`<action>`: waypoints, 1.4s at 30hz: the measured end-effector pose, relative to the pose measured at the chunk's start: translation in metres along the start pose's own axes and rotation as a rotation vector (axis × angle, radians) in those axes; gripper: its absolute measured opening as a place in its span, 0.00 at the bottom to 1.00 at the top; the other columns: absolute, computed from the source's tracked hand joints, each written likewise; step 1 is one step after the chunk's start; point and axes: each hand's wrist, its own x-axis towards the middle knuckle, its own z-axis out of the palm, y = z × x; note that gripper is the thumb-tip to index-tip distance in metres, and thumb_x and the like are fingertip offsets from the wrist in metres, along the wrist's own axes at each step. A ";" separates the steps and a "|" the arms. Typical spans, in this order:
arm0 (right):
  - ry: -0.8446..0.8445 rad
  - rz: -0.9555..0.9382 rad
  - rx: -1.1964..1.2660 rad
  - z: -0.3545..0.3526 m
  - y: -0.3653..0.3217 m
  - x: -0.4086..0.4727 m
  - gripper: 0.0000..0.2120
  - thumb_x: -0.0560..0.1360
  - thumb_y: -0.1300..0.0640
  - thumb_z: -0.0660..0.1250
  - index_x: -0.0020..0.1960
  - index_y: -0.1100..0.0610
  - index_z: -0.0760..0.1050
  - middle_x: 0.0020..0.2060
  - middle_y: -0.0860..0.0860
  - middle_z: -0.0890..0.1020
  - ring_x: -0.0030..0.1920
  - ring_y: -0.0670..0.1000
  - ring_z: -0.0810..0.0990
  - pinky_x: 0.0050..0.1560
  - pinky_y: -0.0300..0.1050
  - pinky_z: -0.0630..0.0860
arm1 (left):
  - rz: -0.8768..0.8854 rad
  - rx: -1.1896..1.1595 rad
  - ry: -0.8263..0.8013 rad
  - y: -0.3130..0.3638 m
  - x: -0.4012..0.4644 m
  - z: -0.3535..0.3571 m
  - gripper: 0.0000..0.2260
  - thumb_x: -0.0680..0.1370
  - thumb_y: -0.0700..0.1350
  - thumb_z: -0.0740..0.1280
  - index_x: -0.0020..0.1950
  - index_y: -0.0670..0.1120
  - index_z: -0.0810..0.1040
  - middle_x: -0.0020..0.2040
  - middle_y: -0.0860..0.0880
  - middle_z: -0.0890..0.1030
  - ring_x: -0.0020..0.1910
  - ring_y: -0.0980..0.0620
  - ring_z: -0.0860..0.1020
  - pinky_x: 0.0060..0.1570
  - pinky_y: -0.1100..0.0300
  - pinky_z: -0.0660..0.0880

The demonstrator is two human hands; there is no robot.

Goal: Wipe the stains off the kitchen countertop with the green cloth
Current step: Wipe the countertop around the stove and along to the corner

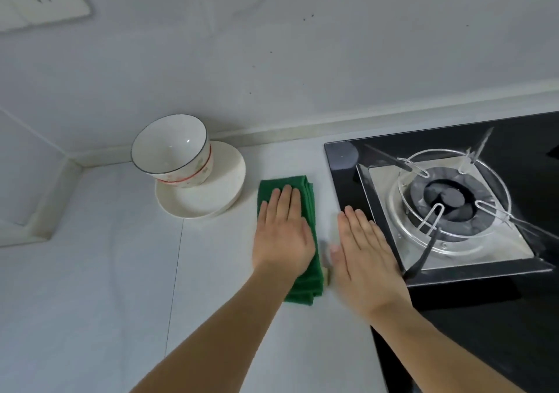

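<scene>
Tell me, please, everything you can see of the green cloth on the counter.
The green cloth is dark green, looks like soft fabric, and is folded into a long strip with layered edges showing. It lies flat on the pale countertop between the plate and the stove. The left hand presses flat on it.

Bowl [171, 147] on plate [211, 199]; stove [453, 199]

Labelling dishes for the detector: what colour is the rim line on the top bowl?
Dark, near-black thin line round the rim of the white bowl; shows in the head view.
</scene>
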 end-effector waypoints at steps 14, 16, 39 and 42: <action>0.042 -0.003 0.030 0.006 0.003 0.005 0.37 0.73 0.45 0.30 0.79 0.59 0.42 0.79 0.52 0.45 0.78 0.48 0.40 0.72 0.41 0.29 | -0.054 0.009 0.069 0.029 0.131 0.010 0.27 0.81 0.50 0.49 0.81 0.45 0.54 0.81 0.46 0.55 0.79 0.46 0.51 0.78 0.49 0.47; 0.039 -0.009 0.025 0.007 0.004 0.003 0.37 0.73 0.45 0.30 0.79 0.59 0.41 0.79 0.52 0.44 0.78 0.48 0.40 0.73 0.42 0.31 | -0.025 0.001 0.058 0.030 0.129 0.009 0.27 0.82 0.49 0.49 0.81 0.45 0.53 0.81 0.46 0.54 0.80 0.46 0.51 0.78 0.49 0.47; 0.107 0.049 0.191 0.003 0.003 0.001 0.37 0.75 0.41 0.29 0.79 0.56 0.43 0.79 0.49 0.47 0.77 0.44 0.42 0.73 0.38 0.35 | 0.043 -0.038 0.023 0.030 0.096 0.004 0.25 0.83 0.47 0.49 0.81 0.48 0.53 0.81 0.49 0.53 0.80 0.48 0.49 0.78 0.50 0.46; 0.107 0.049 0.204 0.003 0.003 0.001 0.38 0.74 0.41 0.30 0.79 0.58 0.47 0.79 0.51 0.51 0.78 0.46 0.47 0.74 0.39 0.38 | 0.165 -0.062 -0.052 0.010 -0.010 0.002 0.26 0.83 0.49 0.47 0.82 0.49 0.51 0.82 0.51 0.52 0.80 0.50 0.46 0.78 0.51 0.44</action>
